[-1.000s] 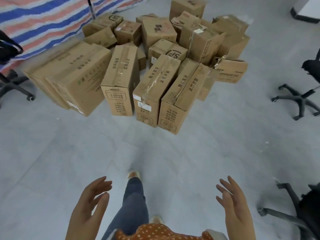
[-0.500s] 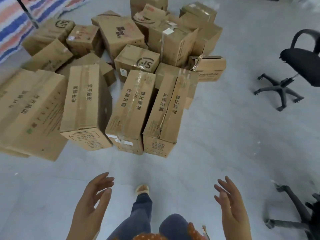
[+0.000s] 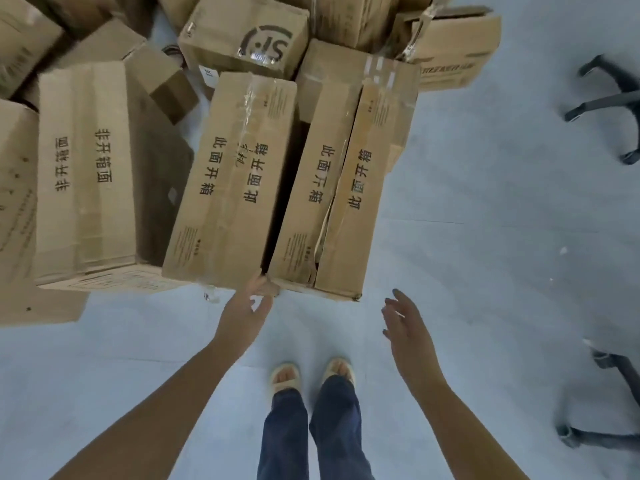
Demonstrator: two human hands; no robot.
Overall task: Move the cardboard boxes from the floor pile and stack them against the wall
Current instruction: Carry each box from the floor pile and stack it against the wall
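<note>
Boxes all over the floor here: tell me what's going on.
A person stands at the edge of a box pile, reaching down with both hands. The left hand touches the near corner of the right-hand long box; the right hand hangs open just short of it. Nothing is lifted yet.

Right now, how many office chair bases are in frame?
2, both partial. One chair base sits at the upper right edge, right of the box pile. The other chair base is at the lower right edge, beside the right hand. Seats are out of frame.
</note>
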